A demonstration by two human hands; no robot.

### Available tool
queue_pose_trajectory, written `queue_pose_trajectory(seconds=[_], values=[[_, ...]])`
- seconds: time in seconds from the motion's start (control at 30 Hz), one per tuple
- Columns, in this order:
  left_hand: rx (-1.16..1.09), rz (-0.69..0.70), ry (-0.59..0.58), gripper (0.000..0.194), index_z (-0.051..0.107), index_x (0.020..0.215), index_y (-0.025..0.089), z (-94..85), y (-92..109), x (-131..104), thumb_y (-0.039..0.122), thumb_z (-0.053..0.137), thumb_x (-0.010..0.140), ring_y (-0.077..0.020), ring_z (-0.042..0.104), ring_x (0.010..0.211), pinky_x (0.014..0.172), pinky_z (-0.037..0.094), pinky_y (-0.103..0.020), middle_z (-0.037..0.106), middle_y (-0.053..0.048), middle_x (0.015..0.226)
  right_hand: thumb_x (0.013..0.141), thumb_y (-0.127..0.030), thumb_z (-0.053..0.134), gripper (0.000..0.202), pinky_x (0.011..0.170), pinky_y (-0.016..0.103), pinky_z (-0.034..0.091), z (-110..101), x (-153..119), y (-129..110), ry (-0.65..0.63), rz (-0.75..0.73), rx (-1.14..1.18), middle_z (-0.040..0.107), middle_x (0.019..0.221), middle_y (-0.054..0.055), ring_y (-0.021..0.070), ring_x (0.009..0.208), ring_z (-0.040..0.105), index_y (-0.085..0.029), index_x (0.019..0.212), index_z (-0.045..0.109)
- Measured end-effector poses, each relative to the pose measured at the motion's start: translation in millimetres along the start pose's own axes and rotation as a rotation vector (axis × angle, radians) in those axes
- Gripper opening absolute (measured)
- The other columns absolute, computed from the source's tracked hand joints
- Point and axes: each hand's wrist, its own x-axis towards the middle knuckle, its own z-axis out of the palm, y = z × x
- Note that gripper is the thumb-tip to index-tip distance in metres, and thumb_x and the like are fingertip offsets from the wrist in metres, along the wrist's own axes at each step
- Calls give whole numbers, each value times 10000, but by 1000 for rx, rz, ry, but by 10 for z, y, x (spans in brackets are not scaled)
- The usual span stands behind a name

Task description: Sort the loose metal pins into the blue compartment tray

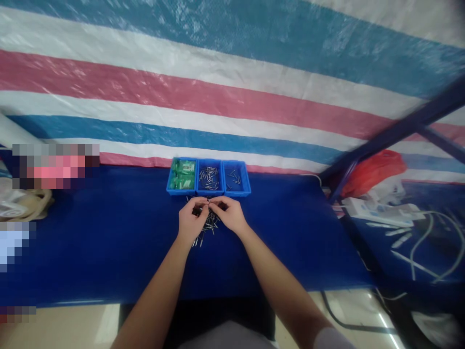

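Observation:
My left hand [190, 219] and my right hand [231, 213] meet over the table, thumbs and fingertips pinched close together. Between the fingertips there seems to be a small dark piece, too tiny to name. Directly beneath and between my hands lies a loose pile of thin metal pin-like pieces [209, 225], partly covered by the fingers. Just beyond stand three joined blue bins. Green packets [185, 167] fill the left bin [169, 188]. Many slender metal pieces [209, 177] lie in the middle bin [209, 192]; a few are scattered in the right bin [245, 183].
A blue-covered table [290, 232] extends to both sides. At the right, beyond a dark metal frame [378, 131], are a red bag [378, 172], a white power strip [381, 212] and cables. A basket [39, 203] stands far left. A striped sheet [218, 102] hangs behind.

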Motion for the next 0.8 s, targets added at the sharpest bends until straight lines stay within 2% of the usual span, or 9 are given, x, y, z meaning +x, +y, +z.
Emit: queue_pose_trajectory(seconds=[0.1, 0.17, 0.43, 0.6, 0.8], values=[[29, 31, -22, 180, 679, 975, 217, 2, 12, 1, 218, 645, 799, -138, 669, 813, 788, 551, -285, 718, -15, 912, 822, -361, 704, 296, 790, 337, 575, 5, 1, 21, -22, 83, 119, 771, 901, 54, 208, 838, 726, -197, 1068, 703], [38, 36, -30, 191, 681, 973, 218, 3, 21, 3, 229, 673, 782, -132, 658, 781, 778, 548, -281, 712, -9, 877, 823, -370, 702, 314, 824, 346, 573, 3, 3, 21, -27, 96, 147, 776, 901, 50, 208, 850, 733, -194, 1083, 690], [49, 11, -21, 152, 693, 951, 218, 4, 21, 9, 313, 635, 848, -137, 654, 783, 788, 550, -299, 719, -26, 912, 778, -450, 727, 291, 747, 352, 593, 2, 26, 27, -10, 187, 228, 759, 765, 44, 218, 755, 740, -195, 888, 640], [41, 2, 5, 165, 694, 976, 215, 1, 31, 9, 314, 602, 881, -143, 662, 810, 800, 547, -296, 717, -30, 913, 780, -421, 734, 264, 739, 329, 583, 4, 32, 30, -23, 162, 264, 738, 758, 36, 198, 741, 724, -191, 874, 646], [28, -6, -5, 169, 687, 979, 212, -5, 38, 11, 322, 587, 899, -147, 666, 836, 816, 542, -301, 719, -34, 941, 801, -379, 715, 230, 720, 307, 558, -5, 13, 0, -8, 89, 139, 745, 826, 53, 186, 755, 702, -180, 914, 709]])
